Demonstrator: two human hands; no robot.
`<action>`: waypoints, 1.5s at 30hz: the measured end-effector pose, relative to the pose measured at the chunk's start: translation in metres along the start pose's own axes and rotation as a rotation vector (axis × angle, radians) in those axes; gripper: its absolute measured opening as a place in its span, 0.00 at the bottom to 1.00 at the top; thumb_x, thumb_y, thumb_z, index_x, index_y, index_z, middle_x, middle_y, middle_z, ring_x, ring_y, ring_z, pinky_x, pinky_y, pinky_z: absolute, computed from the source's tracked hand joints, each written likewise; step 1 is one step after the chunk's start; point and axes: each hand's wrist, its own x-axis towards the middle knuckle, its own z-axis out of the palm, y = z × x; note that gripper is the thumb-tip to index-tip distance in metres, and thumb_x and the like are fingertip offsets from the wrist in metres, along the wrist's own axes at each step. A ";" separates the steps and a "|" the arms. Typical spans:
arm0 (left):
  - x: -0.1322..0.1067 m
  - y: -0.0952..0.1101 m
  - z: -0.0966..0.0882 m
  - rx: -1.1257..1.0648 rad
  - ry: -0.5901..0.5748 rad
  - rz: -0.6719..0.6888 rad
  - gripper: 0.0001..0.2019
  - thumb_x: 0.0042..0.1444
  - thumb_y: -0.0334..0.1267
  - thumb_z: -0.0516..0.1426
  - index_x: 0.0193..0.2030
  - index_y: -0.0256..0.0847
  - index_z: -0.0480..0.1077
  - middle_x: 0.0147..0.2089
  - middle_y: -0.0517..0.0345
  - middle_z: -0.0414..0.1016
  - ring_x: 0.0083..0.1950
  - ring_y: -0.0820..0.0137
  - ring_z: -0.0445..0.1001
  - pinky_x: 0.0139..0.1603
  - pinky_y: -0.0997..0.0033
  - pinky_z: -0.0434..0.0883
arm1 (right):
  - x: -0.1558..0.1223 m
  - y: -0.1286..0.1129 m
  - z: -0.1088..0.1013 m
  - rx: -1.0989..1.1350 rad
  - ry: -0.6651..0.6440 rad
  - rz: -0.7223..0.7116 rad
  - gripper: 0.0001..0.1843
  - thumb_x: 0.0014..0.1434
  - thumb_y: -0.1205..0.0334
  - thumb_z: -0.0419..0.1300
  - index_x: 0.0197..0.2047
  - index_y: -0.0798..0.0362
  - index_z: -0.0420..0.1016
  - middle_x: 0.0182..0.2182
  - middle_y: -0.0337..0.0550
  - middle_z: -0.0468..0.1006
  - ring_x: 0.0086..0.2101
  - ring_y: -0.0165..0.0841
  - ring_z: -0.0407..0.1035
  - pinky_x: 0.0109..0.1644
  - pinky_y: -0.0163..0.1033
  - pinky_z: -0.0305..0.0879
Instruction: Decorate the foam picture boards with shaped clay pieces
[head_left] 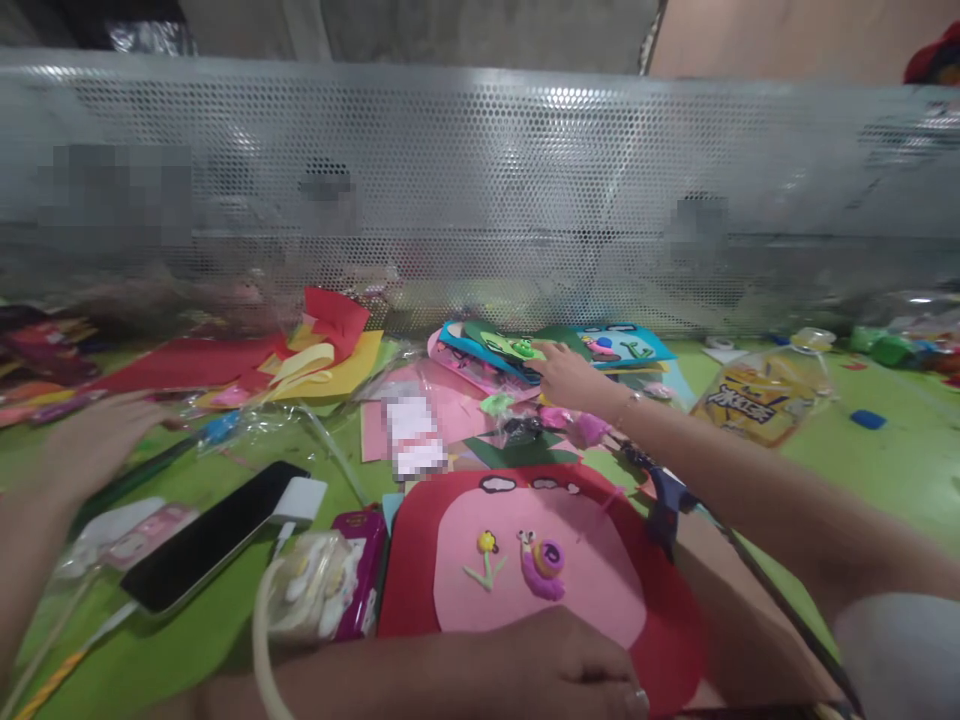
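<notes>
— At the far edge of the bright green table (900,480), just before the perforated grey metal screen (480,200), what is the right hand (566,378) doing?
— It is reaching across from the right edge, its forefinger lying out on the stack of blue and green felt cut-outs (637,345). The other fingers are curling loosely and pinching nothing.
— And the left hand (570,670)?
— It is lying palm down at the near edge, fingers together, resting on the rim of the large red felt sheet (675,630) and gripping nothing.
— What is sitting on that sheet?
— A rounded pink felt panel (600,600) is covering its middle. A small pink clay snail (545,568) is standing on it just beside a little yellow clay flower (486,555), both apart from the left hand.
— Is anyone else reaching in?
— Another person's hand (97,440), blurred, is hovering by the left edge, and I cannot tell whether it is holding anything. A black slab phone (210,535) is lying near it, with a white charger plug (300,497) touching its far end.
— Anything by the right arm?
— A clear yellow-printed snack bag (757,400) is lying beyond it, toward the far right corner.
</notes>
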 end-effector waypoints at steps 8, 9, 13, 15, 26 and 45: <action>0.004 -0.007 -0.001 0.012 -0.005 0.060 0.14 0.62 0.43 0.50 0.39 0.37 0.72 0.32 0.59 0.71 0.34 0.74 0.70 0.35 0.82 0.65 | 0.052 0.008 0.041 -0.008 -0.153 0.017 0.17 0.62 0.59 0.55 0.52 0.56 0.66 0.50 0.49 0.68 0.46 0.38 0.67 0.47 0.48 0.67; 0.004 -0.008 -0.001 0.016 -0.007 0.071 0.14 0.63 0.44 0.50 0.38 0.37 0.72 0.32 0.59 0.71 0.34 0.74 0.70 0.36 0.82 0.65 | 0.056 0.008 0.044 -0.010 -0.166 0.009 0.17 0.62 0.58 0.56 0.52 0.57 0.66 0.49 0.48 0.69 0.45 0.37 0.68 0.47 0.48 0.67; 0.007 -0.014 0.000 0.018 -0.017 0.112 0.16 0.64 0.46 0.48 0.37 0.37 0.71 0.32 0.59 0.69 0.34 0.73 0.69 0.36 0.81 0.65 | 0.063 0.006 0.041 -0.031 -0.154 -0.007 0.17 0.62 0.58 0.56 0.51 0.58 0.67 0.48 0.49 0.70 0.44 0.36 0.68 0.46 0.47 0.68; 0.007 -0.016 0.001 0.012 -0.003 0.138 0.15 0.63 0.44 0.49 0.36 0.37 0.70 0.31 0.59 0.68 0.33 0.74 0.68 0.35 0.81 0.64 | 0.061 0.005 0.031 -0.049 -0.115 -0.001 0.16 0.62 0.59 0.55 0.51 0.58 0.67 0.50 0.51 0.69 0.46 0.37 0.67 0.48 0.47 0.67; 0.001 0.011 -0.004 -0.055 0.045 0.056 0.09 0.59 0.35 0.51 0.32 0.35 0.71 0.28 0.60 0.69 0.30 0.76 0.67 0.31 0.84 0.63 | -0.044 -0.029 -0.042 -0.232 0.134 -0.108 0.23 0.59 0.69 0.47 0.55 0.67 0.68 0.65 0.58 0.46 0.57 0.51 0.54 0.49 0.51 0.63; 0.000 0.026 -0.009 0.024 0.022 0.066 0.12 0.62 0.33 0.48 0.32 0.35 0.69 0.26 0.61 0.69 0.27 0.77 0.68 0.28 0.83 0.63 | -0.143 -0.058 -0.029 0.505 -0.062 -0.274 0.12 0.58 0.71 0.51 0.40 0.52 0.73 0.59 0.49 0.62 0.55 0.38 0.62 0.54 0.42 0.64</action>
